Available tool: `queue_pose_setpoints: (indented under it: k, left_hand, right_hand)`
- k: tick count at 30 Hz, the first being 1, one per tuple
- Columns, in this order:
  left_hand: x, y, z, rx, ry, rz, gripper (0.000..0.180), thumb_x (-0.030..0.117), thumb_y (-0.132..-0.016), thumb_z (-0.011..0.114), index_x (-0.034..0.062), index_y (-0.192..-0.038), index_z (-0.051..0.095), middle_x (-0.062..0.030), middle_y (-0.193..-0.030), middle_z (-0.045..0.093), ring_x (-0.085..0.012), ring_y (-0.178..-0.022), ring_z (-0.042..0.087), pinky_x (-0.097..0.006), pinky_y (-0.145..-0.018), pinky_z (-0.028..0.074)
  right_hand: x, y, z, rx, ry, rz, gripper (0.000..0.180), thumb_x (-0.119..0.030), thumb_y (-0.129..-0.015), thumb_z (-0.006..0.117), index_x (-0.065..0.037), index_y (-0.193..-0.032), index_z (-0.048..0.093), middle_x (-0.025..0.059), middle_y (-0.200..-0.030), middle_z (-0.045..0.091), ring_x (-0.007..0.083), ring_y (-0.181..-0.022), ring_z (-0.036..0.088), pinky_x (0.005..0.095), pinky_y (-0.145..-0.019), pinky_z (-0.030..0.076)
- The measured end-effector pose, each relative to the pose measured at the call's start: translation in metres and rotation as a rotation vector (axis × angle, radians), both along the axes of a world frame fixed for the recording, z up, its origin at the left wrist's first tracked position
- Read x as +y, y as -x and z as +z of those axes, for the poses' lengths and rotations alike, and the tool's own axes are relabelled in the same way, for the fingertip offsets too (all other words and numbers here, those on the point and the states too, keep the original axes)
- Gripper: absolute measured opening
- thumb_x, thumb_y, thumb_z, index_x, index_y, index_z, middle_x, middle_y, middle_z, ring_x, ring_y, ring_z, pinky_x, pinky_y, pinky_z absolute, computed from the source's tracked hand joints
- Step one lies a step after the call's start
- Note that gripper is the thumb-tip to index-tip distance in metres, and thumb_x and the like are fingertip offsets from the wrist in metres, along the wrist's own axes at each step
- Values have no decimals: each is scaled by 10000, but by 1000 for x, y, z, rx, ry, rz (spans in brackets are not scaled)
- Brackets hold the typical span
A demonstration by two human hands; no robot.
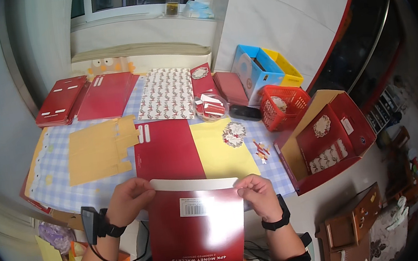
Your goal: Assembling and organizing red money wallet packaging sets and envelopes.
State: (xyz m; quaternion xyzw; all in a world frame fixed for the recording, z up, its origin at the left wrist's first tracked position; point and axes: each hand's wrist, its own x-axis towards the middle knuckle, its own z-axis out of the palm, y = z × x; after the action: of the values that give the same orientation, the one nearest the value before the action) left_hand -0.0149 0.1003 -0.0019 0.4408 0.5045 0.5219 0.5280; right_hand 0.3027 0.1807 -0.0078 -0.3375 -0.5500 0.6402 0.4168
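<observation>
1. On a clock face centred on the red packet [195, 237], the left hand [135, 196] was at 10 o'clock, its thumb and fingers pinched together on the left end of the packet's pale flap [194, 184].
2. The right hand [258, 194] was at 2 o'clock, thumb and fingers gripping the flap's right end.
3. The packet hung in front of the person at the near edge of the cloth-covered tabletop [105, 191], its white barcode label [193, 207] just under the flap.
4. Toward 12 o'clock lay a dark red sheet [168, 153]; at 1 o'clock, a yellow sheet [216, 153] bore round floral cut-outs [234, 134].
5. Between 10 and 11 o'clock lay tan card [93, 154].
6. At 2 o'clock stood a red carton [304, 176]; nearer 1 o'clock, a red plastic basket [273, 113].
7. Farther off at 12 o'clock lay a patterned sheet [166, 94].
</observation>
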Motion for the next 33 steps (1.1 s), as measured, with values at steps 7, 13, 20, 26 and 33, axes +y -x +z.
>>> queue_pose_setpoints:
  k: [7,13,20,26,33]
  left_hand:
    - [9,10,3,-25,59,-41,69,60,-869,609,49,-931,579,-1,-791,617,-69,-676,586,-213,-585,482]
    - [2,14,5,40,194,-81,97,78,-865,618,21,-940,596,-26,-841,649,-85,-746,616,-233,-663,510]
    - [34,24,5,195,245,-14,141,118,-839,652,5,-916,616,-47,-830,655,-112,-739,627,-246,-626,533]
    - [78,33,13,569,139,-20,182,189,-839,664,20,-907,651,-55,-825,658,-117,-724,622,-267,-632,523]
    - [135,13,-8,958,-231,-321,303,256,-792,681,31,-995,656,-120,-892,672,-238,-830,640,-316,-754,502]
  right_hand:
    - [19,6,-1,-29,85,65,137,45,-843,551,20,-961,616,46,-877,651,75,-739,586,209,-684,468]
    - [17,4,4,-48,225,113,174,4,-844,598,28,-1008,651,54,-885,661,83,-745,588,213,-689,472]
    - [49,24,4,-225,178,71,196,-23,-842,614,34,-1028,642,43,-861,652,81,-717,576,217,-656,473]
    - [93,47,4,-396,46,127,285,-50,-828,635,35,-1095,585,41,-796,612,76,-623,547,208,-547,449]
    - [130,62,11,-562,139,353,183,-75,-788,675,-19,-956,627,3,-742,614,62,-609,557,193,-506,397]
